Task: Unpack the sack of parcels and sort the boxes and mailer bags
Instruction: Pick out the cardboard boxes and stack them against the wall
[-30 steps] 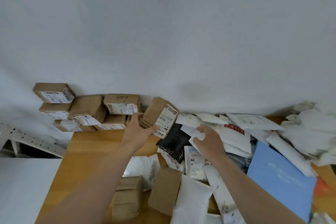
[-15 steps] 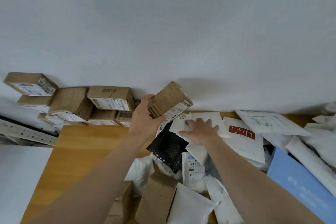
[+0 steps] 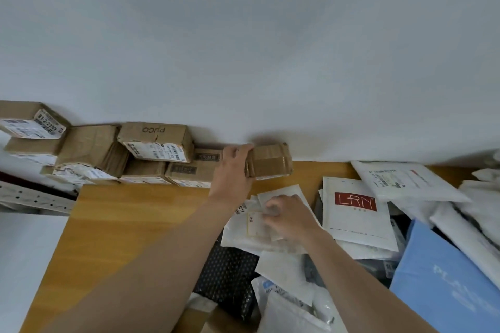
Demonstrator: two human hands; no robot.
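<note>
Head view: parcel sort, 1 box at the wall

Item 1: left hand (image 3: 232, 167), arm stretched forward, fingers and thumb curled round the near end of a small brown box (image 3: 272, 161). The box is at the back edge of the wooden table (image 3: 130, 219), against the white wall (image 3: 243, 48), just right of the row of stacked boxes (image 3: 155, 143).

Item 2: right hand (image 3: 290, 217), fingers curled down, pinching a small white mailer bag (image 3: 257, 224) on top of the mailer pile; the fingertips are blurred.

Item 3: mailer pile, right half of the table. It includes a white bag marked LRN (image 3: 354, 205), a black dotted bag (image 3: 227, 270) partly under the white ones, and a blue bag (image 3: 446, 278) at the right edge.
</note>
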